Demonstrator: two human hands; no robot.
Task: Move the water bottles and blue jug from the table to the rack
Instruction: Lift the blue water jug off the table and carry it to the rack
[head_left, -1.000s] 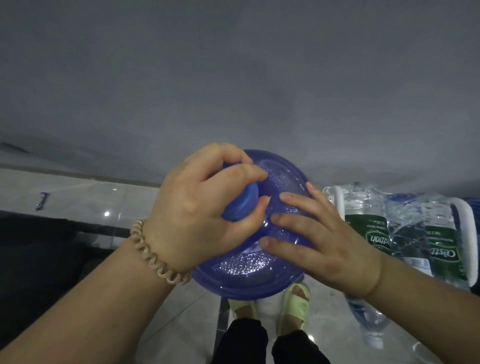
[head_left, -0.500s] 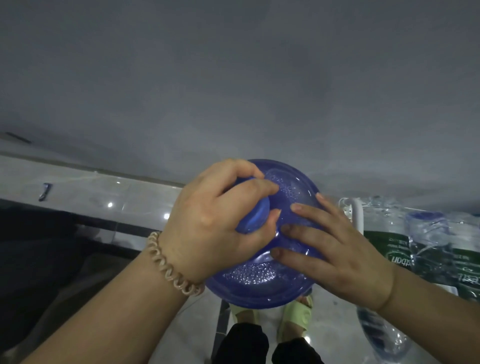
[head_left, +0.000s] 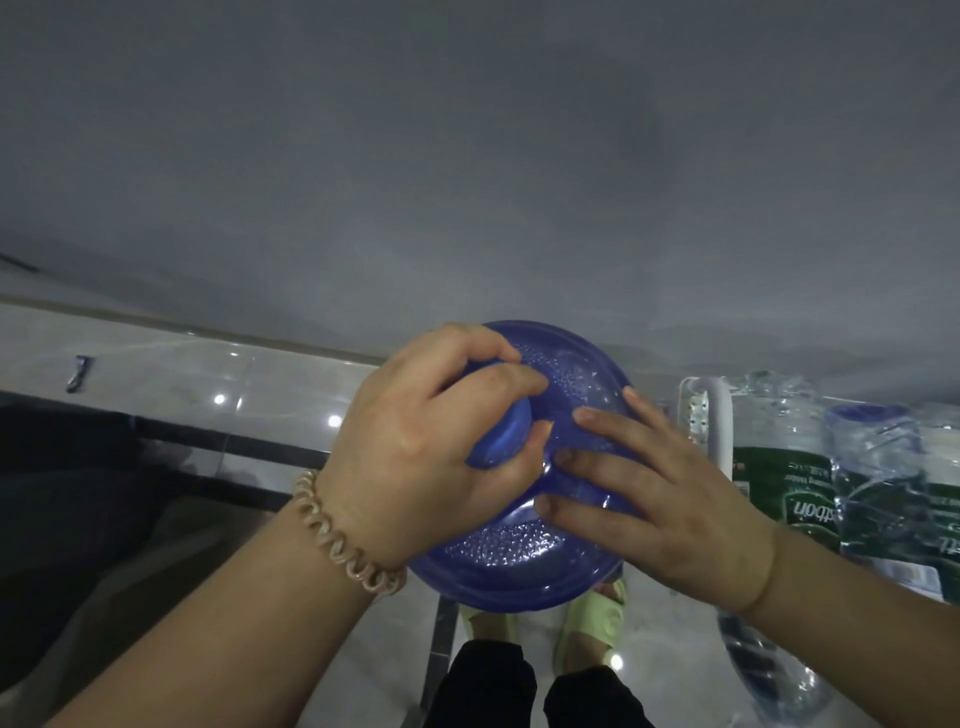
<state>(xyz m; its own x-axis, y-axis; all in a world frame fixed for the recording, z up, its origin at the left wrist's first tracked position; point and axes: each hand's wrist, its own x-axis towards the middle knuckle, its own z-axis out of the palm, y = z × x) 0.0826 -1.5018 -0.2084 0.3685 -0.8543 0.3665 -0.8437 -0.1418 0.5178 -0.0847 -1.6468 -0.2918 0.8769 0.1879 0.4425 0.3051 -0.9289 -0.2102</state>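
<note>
Blue jug (head_left: 519, 551) carried: cap clamped by left hand (head_left: 415, 457) fingers, right hand (head_left: 670, 514) fingers splayed flat. Water bottles (head_left: 810, 493) racked at 3 o'clock.

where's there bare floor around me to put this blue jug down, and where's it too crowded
Bare tiled floor lies to the left, between the wall's base and the dark shape lower left, with only a small dark object on it. To the right it is crowded: water bottles fill the white rack. Both the left hand and right hand are on the blue jug.
</note>
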